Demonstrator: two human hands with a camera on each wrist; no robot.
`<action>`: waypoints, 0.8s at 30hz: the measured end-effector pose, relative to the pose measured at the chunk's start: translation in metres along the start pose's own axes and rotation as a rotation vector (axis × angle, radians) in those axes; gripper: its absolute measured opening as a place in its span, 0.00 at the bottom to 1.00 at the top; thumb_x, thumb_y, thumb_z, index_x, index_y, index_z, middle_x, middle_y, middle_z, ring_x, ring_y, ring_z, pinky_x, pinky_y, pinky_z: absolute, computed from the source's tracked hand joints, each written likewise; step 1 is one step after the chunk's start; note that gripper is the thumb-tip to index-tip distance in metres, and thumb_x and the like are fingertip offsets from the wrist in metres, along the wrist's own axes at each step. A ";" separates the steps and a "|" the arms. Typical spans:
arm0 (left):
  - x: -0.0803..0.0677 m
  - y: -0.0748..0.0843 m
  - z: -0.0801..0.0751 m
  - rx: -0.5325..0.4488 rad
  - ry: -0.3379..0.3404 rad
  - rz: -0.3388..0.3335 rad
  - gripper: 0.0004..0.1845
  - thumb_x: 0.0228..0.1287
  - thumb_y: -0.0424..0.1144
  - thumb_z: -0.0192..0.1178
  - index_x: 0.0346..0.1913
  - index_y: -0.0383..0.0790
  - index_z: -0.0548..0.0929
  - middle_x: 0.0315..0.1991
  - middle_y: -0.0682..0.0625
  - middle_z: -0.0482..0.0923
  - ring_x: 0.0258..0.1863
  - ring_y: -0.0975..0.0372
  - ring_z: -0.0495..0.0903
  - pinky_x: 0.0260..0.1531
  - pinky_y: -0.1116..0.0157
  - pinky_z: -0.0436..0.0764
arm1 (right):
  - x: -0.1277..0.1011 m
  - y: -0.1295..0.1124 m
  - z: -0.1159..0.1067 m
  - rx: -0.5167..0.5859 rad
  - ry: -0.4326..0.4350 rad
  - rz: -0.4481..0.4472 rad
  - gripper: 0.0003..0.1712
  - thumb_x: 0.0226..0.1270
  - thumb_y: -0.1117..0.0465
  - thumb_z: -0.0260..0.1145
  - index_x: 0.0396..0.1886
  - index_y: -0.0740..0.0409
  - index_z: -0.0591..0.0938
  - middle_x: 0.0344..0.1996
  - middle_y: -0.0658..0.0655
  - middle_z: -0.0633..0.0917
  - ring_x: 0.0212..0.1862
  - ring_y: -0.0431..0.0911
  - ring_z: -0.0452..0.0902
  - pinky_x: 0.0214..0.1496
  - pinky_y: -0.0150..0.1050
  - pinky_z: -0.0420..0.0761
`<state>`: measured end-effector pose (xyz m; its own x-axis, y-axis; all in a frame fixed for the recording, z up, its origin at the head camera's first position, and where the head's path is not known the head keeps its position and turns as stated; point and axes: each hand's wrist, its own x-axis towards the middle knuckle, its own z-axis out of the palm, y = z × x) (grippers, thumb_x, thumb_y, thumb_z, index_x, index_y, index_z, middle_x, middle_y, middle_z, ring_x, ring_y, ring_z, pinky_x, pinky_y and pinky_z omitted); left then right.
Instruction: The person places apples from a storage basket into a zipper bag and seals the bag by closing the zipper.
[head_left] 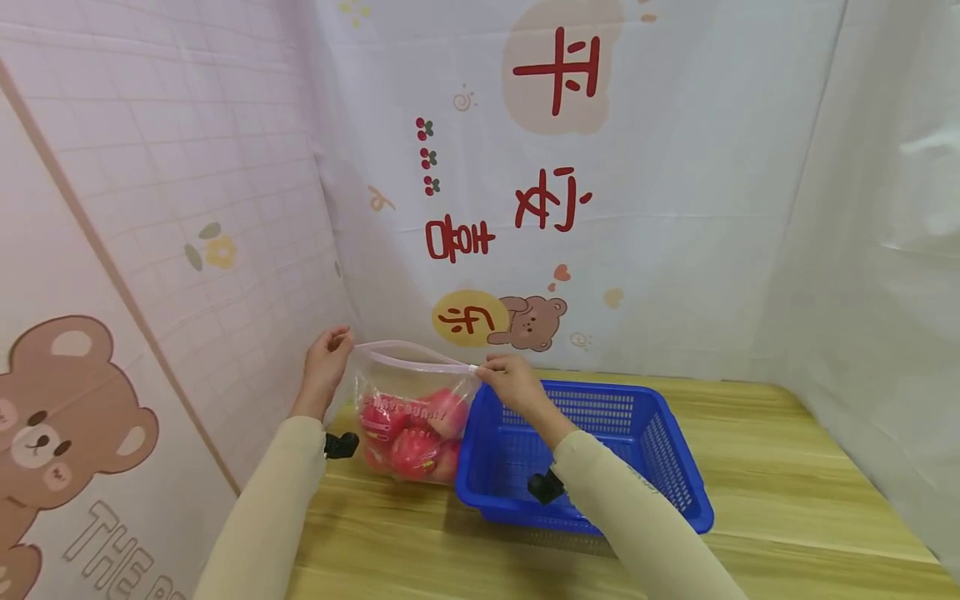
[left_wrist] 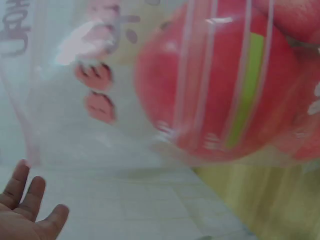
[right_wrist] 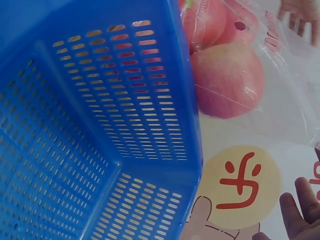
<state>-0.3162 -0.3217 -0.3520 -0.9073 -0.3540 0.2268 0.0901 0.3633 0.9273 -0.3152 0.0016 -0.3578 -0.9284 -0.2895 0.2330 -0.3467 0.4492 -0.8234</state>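
Your left hand (head_left: 324, 367) and right hand (head_left: 512, 383) each pinched an end of the bag's (head_left: 411, 421) zip strip, the bag of apples (head_left: 414, 450) standing on the table (head_left: 787, 467) beside the blue basket (head_left: 660, 433). Sealing appeared under way; the next move likely called for a firm pinch drawn along the strip.

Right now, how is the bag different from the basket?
The bag is clear and soft; the basket is blue with holes. The bag holds red apples; the basket holds nothing. Both hands pinch the bag's top; neither touches the basket. Both sit on the table.
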 end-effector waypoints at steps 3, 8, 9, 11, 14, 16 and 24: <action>-0.002 0.013 0.006 0.050 -0.033 0.102 0.26 0.73 0.46 0.56 0.68 0.37 0.72 0.68 0.38 0.67 0.70 0.46 0.62 0.67 0.47 0.64 | 0.000 0.003 0.001 0.020 0.023 -0.002 0.13 0.71 0.59 0.65 0.45 0.63 0.88 0.62 0.62 0.78 0.66 0.59 0.71 0.62 0.52 0.75; -0.008 0.036 0.021 0.157 -0.135 0.291 0.26 0.70 0.49 0.61 0.64 0.38 0.77 0.69 0.38 0.65 0.72 0.45 0.58 0.68 0.43 0.57 | 0.001 0.006 0.002 0.054 0.049 -0.010 0.12 0.69 0.58 0.66 0.42 0.61 0.89 0.62 0.61 0.79 0.67 0.59 0.69 0.61 0.52 0.75; -0.009 0.041 0.025 0.171 -0.158 0.329 0.25 0.69 0.48 0.62 0.63 0.37 0.78 0.69 0.38 0.66 0.71 0.45 0.59 0.69 0.43 0.57 | 0.001 0.006 0.003 0.062 0.052 -0.012 0.11 0.69 0.59 0.67 0.42 0.61 0.90 0.62 0.61 0.79 0.67 0.59 0.69 0.61 0.52 0.76; -0.013 0.051 0.034 0.209 -0.211 0.386 0.24 0.67 0.47 0.64 0.61 0.37 0.79 0.67 0.39 0.68 0.70 0.46 0.60 0.68 0.42 0.56 | 0.001 0.007 0.003 0.074 0.060 -0.006 0.11 0.68 0.58 0.67 0.41 0.61 0.90 0.62 0.60 0.79 0.66 0.58 0.69 0.61 0.52 0.76; -0.021 0.064 0.046 0.285 -0.302 0.416 0.25 0.65 0.48 0.65 0.60 0.39 0.81 0.69 0.40 0.66 0.71 0.45 0.59 0.68 0.41 0.55 | 0.002 0.008 0.004 0.083 0.071 0.002 0.11 0.67 0.58 0.68 0.40 0.60 0.90 0.61 0.59 0.79 0.65 0.57 0.71 0.60 0.51 0.77; -0.025 0.071 0.054 0.342 -0.358 0.414 0.25 0.63 0.49 0.66 0.60 0.41 0.81 0.70 0.41 0.65 0.72 0.45 0.56 0.68 0.39 0.54 | 0.002 0.010 0.005 0.086 0.076 0.008 0.11 0.67 0.57 0.69 0.40 0.60 0.90 0.61 0.59 0.79 0.65 0.57 0.72 0.60 0.50 0.77; -0.034 0.083 0.079 0.591 -0.470 0.521 0.26 0.59 0.51 0.70 0.59 0.45 0.84 0.70 0.40 0.66 0.71 0.44 0.57 0.70 0.41 0.49 | 0.002 0.013 0.007 0.193 0.077 0.049 0.11 0.66 0.57 0.69 0.41 0.60 0.90 0.62 0.60 0.78 0.65 0.58 0.71 0.62 0.53 0.75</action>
<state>-0.3099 -0.2115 -0.3060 -0.8960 0.3184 0.3095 0.4278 0.8059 0.4093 -0.3203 0.0007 -0.3717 -0.9535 -0.2026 0.2234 -0.2761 0.2887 -0.9167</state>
